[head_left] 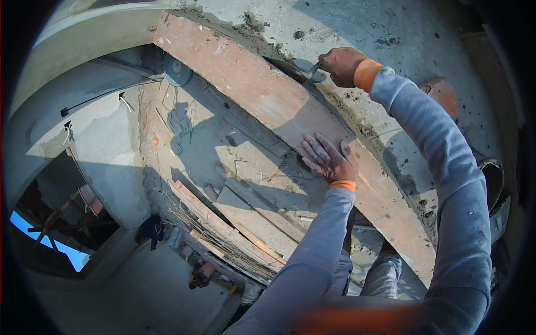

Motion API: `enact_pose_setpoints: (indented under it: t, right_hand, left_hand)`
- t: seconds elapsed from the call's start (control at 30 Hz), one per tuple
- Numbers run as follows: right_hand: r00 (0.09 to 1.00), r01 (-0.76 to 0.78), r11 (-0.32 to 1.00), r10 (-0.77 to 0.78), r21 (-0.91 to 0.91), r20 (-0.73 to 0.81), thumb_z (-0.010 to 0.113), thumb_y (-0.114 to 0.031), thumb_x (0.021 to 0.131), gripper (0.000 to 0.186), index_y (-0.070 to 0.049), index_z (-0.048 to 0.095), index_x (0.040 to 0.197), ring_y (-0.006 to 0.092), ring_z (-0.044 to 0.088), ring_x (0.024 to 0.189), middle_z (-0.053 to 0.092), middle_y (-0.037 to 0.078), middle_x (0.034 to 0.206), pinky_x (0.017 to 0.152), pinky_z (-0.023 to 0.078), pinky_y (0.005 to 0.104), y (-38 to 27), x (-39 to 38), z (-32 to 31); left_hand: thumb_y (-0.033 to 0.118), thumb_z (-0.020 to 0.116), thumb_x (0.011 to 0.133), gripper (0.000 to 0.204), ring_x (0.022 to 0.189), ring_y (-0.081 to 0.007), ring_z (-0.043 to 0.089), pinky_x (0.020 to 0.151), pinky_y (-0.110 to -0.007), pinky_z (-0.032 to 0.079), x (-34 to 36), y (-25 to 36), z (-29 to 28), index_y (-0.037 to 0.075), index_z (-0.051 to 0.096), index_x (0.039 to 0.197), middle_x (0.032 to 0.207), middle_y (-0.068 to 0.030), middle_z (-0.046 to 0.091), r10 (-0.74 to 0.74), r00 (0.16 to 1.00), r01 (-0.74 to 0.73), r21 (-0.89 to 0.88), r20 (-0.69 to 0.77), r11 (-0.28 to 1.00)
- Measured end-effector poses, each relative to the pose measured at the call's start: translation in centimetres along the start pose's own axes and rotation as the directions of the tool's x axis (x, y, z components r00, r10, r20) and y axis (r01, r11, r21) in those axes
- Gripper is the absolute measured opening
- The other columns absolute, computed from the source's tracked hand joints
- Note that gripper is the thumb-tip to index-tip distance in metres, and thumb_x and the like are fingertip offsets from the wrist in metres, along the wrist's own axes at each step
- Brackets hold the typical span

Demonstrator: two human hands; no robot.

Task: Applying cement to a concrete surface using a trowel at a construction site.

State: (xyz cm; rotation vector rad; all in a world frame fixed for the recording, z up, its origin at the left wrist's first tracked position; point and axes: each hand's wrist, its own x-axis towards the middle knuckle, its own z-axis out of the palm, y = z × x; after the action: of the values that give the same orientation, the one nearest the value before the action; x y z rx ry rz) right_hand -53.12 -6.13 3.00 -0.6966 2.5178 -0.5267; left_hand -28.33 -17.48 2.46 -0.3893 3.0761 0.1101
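A long, flat reddish board (262, 100) runs diagonally from the far left to the near right. My left hand (330, 159) lies on it with the palm down and fingers stretched out. In my right hand (341, 66), just past the board's far edge, is a trowel (289, 69). Its dark blade lies along that edge, pointing to the far left. Grey mortar (245, 30) clings in a rough strip between the board and the concrete surface (352, 25).
A broken brick piece (440, 96) and a bucket-like container (491, 181) lie beyond my right arm. Below the board's near side is a lower floor with loose planks (251, 215), a bundle of thin sticks (218, 237) and a round blue-grey lid-like thing (177, 71). A person (202, 274) is down there.
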Motion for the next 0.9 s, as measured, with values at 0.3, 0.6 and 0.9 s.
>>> enact_pose_setpoints:
  t: [0.3,0.6,0.9]
  right_hand:
    - [0.993,-0.114,0.992,0.112,0.058,0.037,0.058,-0.006,0.076,0.023,-0.006,0.062,0.1,0.0358,0.066,0.084,0.068,0.015,0.088,0.074,0.053,0.0464,4.2,-5.7,-1.0]
    - [0.978,-0.166,0.985,0.159,-0.045,-0.136,0.059,-0.005,0.079,0.018,-0.004,0.065,0.096,0.0306,0.069,0.086,0.07,0.014,0.089,0.074,0.056,0.0399,-0.8,1.6,2.0]
    - [0.998,-0.02,0.999,0.022,0.045,-0.057,0.058,-0.004,0.075,0.02,-0.003,0.061,0.095,0.0368,0.066,0.082,0.067,0.018,0.083,0.073,0.054,0.045,3.8,-5.7,-1.1]
  left_hand:
    - [0.04,0.043,0.096,0.074,0.146,-0.0415,0.01,0.113,-0.06,0.005,0.2,-0.5,-0.1,-0.003,0.017,0.15,0.156,-0.0261,0.011,0.019,1.0,-0.019,0.045,-0.006,0.999]
    - [0.038,0.045,0.096,0.074,0.146,-0.041,0.011,0.113,-0.058,0.005,-0.2,0.4,0.2,-0.003,0.016,0.15,0.156,-0.0257,0.012,0.027,1.0,-0.027,0.054,-0.011,0.998]
    - [0.039,0.046,0.095,0.074,0.146,-0.0404,0.01,0.113,-0.06,0.006,0.2,-0.1,-0.1,-0.003,0.018,0.15,0.156,-0.0249,0.013,-0.031,0.999,0.029,0.056,0.023,0.998]
